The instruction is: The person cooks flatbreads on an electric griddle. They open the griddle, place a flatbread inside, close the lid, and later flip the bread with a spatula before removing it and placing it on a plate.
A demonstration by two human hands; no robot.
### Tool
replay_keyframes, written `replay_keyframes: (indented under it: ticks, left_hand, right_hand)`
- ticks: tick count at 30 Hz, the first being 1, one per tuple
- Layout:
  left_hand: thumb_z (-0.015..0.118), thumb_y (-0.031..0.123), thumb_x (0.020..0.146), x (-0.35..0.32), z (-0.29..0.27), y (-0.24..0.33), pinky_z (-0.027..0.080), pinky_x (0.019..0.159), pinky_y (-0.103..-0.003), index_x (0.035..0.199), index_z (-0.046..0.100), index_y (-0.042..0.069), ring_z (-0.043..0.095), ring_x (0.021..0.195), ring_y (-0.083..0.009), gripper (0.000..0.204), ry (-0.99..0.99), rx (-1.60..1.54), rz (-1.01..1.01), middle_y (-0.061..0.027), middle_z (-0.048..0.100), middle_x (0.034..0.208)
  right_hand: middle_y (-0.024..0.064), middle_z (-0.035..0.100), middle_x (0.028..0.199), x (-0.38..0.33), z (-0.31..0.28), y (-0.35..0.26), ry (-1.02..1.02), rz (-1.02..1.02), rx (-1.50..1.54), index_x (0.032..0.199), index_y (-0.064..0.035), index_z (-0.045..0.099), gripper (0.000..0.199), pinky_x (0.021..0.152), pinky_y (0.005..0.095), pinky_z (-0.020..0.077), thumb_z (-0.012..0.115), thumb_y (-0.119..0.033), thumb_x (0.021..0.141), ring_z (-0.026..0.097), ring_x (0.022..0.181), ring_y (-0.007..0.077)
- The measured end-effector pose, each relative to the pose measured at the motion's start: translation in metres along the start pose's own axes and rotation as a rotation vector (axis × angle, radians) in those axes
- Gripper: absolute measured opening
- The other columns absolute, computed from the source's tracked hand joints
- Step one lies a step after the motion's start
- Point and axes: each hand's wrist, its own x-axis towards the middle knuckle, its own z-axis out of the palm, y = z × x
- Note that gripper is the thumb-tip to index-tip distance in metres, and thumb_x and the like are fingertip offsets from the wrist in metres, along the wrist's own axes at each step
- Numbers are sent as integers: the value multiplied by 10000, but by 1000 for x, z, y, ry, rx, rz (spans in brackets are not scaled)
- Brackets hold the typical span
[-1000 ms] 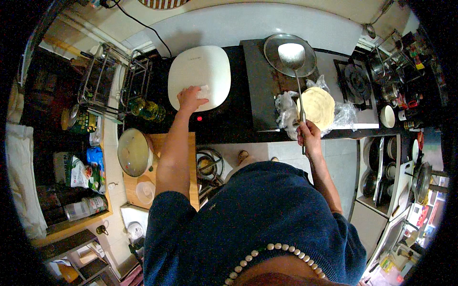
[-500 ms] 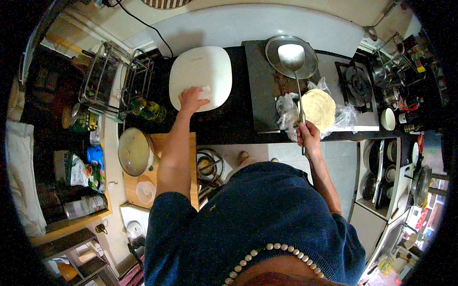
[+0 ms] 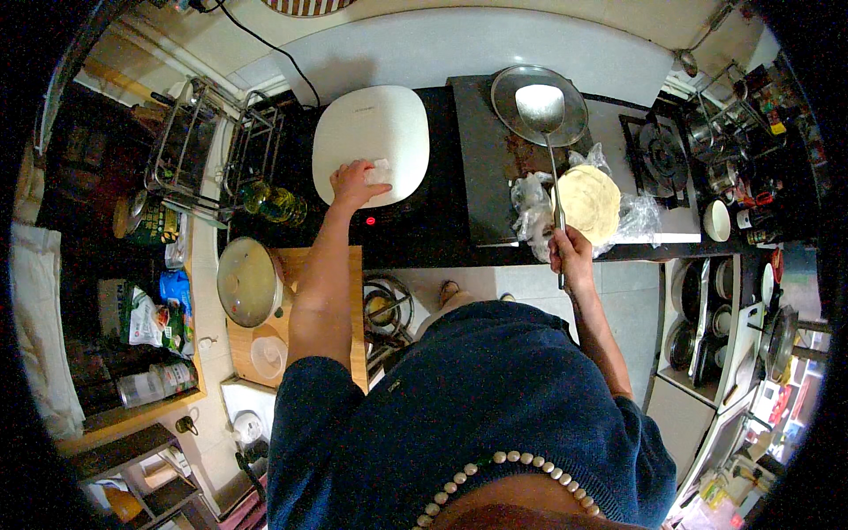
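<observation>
My left hand (image 3: 355, 184) rests at the near edge of a rounded white appliance lid (image 3: 371, 124). Its thumb and fingers close round a small pale piece (image 3: 378, 170) there, which looks like the lid's handle. On the dark strip below it glows a red light (image 3: 371, 221). My right hand (image 3: 574, 254) grips the handle of a metal spatula (image 3: 541, 108), blade pointing away from me. The blade lies over a round glass lid (image 3: 574, 124). Just right of the spatula's shaft, pale round flatbreads or dough rounds (image 3: 590, 205) sit on crumpled clear plastic (image 3: 643, 219).
A gas burner (image 3: 661, 155) stands to the right, with a white bowl (image 3: 717, 221) beside it. On the left are a wire rack (image 3: 196, 150), oil bottles (image 3: 281, 205) and a glass-lidded pot (image 3: 249, 283) on a wooden board (image 3: 340, 305). A power cord (image 3: 283, 55) hangs behind.
A red light now shows on the dark strip below the white lid. My left hand has barely shifted, and the spatula is held in the same place.
</observation>
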Motion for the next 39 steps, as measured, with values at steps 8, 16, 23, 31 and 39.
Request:
replay_keyframes:
  ticks: [8, 16, 23, 31, 39]
  left_hand:
    - [636, 463, 773, 9, 19, -20, 276, 914, -426, 929, 618, 147, 533, 933, -235, 353, 122, -152, 34, -22, 627, 870]
    - [652, 462, 761, 9, 18, -19, 291, 898, -440, 916, 624, 152, 539, 915, -247, 348, 81, -149, 16, -19, 635, 877]
    - [662, 455, 755, 7, 16, -15, 297, 893, -444, 921, 629, 150, 542, 916, -246, 350, 125, -114, 29, -20, 637, 875]
    - [666, 449, 750, 6, 15, -14, 282, 908, -446, 925, 629, 146, 537, 936, -244, 352, 128, -125, 34, -27, 638, 896]
    - [670, 457, 743, 10, 19, -18, 290, 908, -443, 929, 629, 147, 539, 939, -246, 364, 113, -109, 20, -28, 640, 893]
  right_hand:
    - [-8, 476, 602, -1, 1, -1, -4, 13, 16, 839, -36, 531, 206, 345, 207, 290, 505, -215, 937, 387, 404, 57]
    - [-9, 478, 613, -1, -1, 2, -19, 25, 13, 930, -21, 547, 199, 352, 205, 288, 509, -216, 936, 383, 413, 54]
    - [-6, 490, 627, 1, -2, 4, -21, 41, 45, 933, -34, 554, 198, 359, 208, 305, 537, -231, 921, 400, 425, 64]
    - [-10, 481, 614, 0, 1, 2, -21, 50, 43, 897, -39, 547, 189, 359, 218, 302, 540, -226, 915, 389, 419, 65]
    - [-18, 480, 633, 0, 1, 2, -41, 62, 31, 1001, -23, 557, 213, 363, 198, 280, 515, -220, 932, 383, 428, 49]
